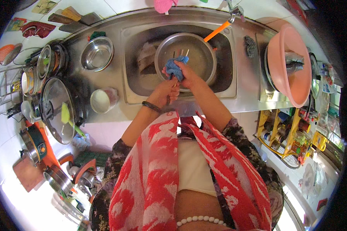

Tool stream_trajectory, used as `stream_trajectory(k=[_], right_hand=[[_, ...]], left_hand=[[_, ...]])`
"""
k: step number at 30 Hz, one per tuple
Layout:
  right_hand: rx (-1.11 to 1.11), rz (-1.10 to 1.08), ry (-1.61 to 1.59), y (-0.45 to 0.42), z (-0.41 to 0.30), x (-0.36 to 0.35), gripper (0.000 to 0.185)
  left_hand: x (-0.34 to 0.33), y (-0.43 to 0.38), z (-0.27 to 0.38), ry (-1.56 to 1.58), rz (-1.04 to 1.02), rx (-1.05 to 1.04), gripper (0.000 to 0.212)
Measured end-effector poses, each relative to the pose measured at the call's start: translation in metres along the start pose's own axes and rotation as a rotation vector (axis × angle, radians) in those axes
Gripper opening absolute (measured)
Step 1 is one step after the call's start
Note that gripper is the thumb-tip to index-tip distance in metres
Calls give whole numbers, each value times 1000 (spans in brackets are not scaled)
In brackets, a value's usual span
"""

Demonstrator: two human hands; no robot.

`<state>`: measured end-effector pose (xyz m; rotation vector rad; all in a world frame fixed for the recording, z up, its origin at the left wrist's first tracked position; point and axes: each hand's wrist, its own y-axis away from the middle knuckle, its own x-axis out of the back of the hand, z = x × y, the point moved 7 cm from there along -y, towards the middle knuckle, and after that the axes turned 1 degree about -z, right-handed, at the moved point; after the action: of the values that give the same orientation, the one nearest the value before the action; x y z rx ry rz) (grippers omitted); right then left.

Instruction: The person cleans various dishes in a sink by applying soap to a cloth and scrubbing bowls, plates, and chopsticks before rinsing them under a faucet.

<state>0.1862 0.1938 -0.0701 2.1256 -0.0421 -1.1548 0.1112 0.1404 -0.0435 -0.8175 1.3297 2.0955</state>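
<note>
My right hand (188, 73) is closed around a crumpled blue cloth (173, 68) wrapped about a bundle of thin sticks, likely chopsticks (181, 52). Their far ends poke out beyond the cloth, some dark and some pale. Just below, my left hand (169, 91), with a dark bangle at the wrist, grips the near ends of the bundle. Both hands are over the near part of a round metal basin (159, 49) containing water. That basin stands in a stainless steel sink (234, 86). Beside it in the sink lies a brownish object (147, 57) that I cannot identify.
An orange hose (218, 31) runs from the faucet (236, 12) to the basin. Metal bowls (97, 54) and a whitish cup (101, 100) stand left on the counter. To the right are a dark scouring pad (250, 46) and a tilted pink tub (277, 57). A glass lid (57, 109) leans at left.
</note>
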Motion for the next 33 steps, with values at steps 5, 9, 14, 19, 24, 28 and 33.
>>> stream_trajectory(k=[5, 9, 14, 19, 24, 28, 33], right_hand=[[142, -18, 96, -20, -34, 34, 30], [144, -52, 30, -40, -59, 54, 31], [80, -182, 75, -13, -30, 44, 31], [46, -73, 8, 16, -29, 35, 31], [277, 105, 110, 20, -80, 37, 27], [571, 75, 214, 45, -115, 12, 22], [778, 21, 338, 76, -115, -33, 23]], left_hand=[[-19, -7, -13, 11, 10, 62, 30], [-23, -10, -19, 0, 43, 105, 32], [-26, -18, -13, -25, 18, 71, 31], [-21, -23, -20, -59, 10, 114, 31], [-38, -11, 2, -180, 76, -87, 44], [-27, -12, -12, 100, 2, -241, 60], [-38, -32, -17, 497, -1, -465, 55]])
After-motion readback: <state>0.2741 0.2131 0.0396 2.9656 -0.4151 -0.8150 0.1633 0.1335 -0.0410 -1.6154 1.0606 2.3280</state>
